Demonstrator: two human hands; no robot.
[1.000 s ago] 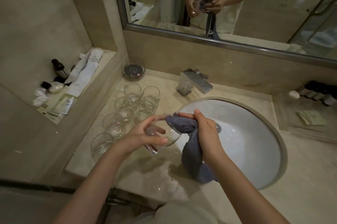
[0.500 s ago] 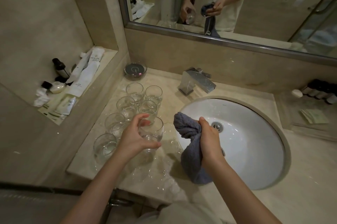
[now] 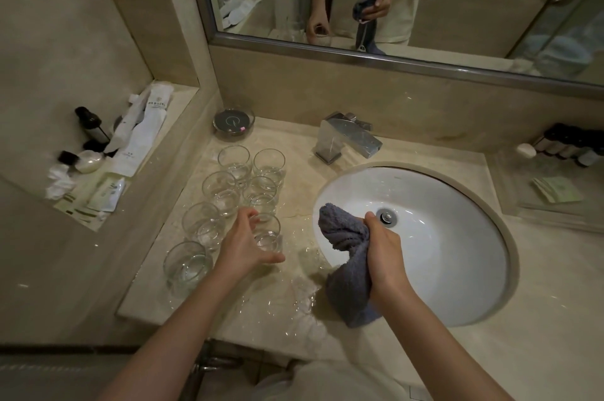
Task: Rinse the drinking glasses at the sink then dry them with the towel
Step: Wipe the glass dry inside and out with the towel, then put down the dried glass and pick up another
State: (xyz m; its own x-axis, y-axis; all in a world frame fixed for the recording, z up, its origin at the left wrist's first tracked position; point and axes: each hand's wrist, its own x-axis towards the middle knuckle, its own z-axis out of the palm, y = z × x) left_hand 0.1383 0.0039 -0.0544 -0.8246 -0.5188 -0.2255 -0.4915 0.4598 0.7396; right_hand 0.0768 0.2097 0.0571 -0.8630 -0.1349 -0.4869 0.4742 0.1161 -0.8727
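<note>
Glass: clear, round-sided tumbler, upright on the wet stone counter. It stands under the curled fingers of the left hand, thumb stretched out on its near side; whether the fingers still grip it or merely touch the rim cannot be told.

Glasses, six more, same clear rounded form, all upright:
- one just beyond the fingertips, in the same column;
- one further beyond that;
- one beside it, farthest from the fingers;
- one beyond and to the left of the knuckles;
- one left of the hand;
- one beside the left wrist, nearest the counter edge.

Towel: grey-blue terry cloth, nubby pile, bunched. The right hand is wrapped tightly round its middle; one rumpled end stands above the fist, the other hangs below it to the counter edge.

Sink: white glazed oval basin set under the counter, beneath and to the right of the right hand, metal drain just past the knuckles.

Faucet: angular chrome block, beyond the basin.

Counter surface: beige polished stone, beaded with water droplets between the two hands.

Dish: shallow round glass, past the farthest glasses.

Mirror: metal-framed, on the wall behind.

Toiletries: white sachets and dark bottles on a recessed ledge far left.
</note>
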